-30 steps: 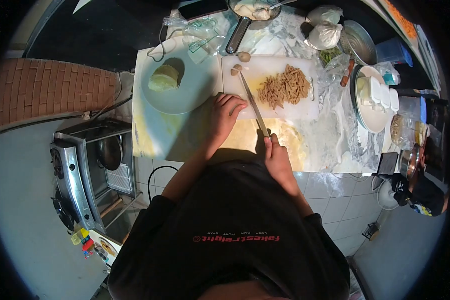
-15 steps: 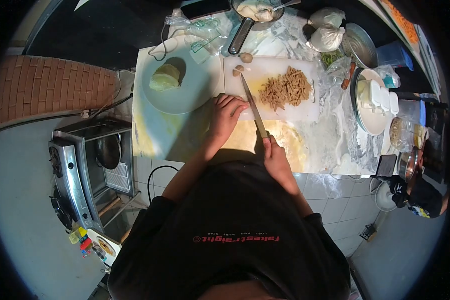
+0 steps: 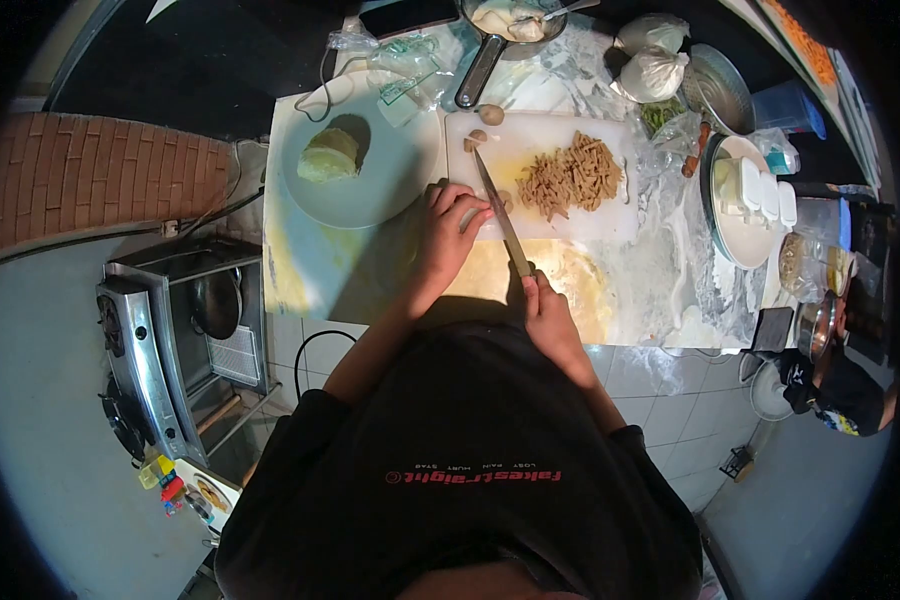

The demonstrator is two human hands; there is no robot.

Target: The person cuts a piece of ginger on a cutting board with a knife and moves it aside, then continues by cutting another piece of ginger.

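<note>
My right hand (image 3: 552,322) is closed around the handle of a long knife (image 3: 501,213), its blade pointing away over the white cutting board (image 3: 618,222). My left hand (image 3: 454,228) lies at the board's near left, fingers curled and fingertips close against the blade; what they pinch is hidden. A small brown slice (image 3: 504,199) lies just right of the blade. Past the knife tip are cut pieces of a brown meatball (image 3: 475,141), with a whole meatball (image 3: 491,115) at the board's far edge. A pile of brown strips (image 3: 575,178) covers the board's right part.
Left of the board stands a pale blue plate (image 3: 315,205) bearing a cabbage piece (image 3: 328,156). Behind are a pan (image 3: 483,70) and a plastic bag (image 3: 410,75). On the right are a metal bowl (image 3: 720,90) and white containers (image 3: 758,190). Another person (image 3: 840,395) is at far right.
The knife has shifted slightly left, its tip nearer the cut meatball pieces. A brown slice now shows right of the blade. My left fingertips have drawn back slightly to the left.
</note>
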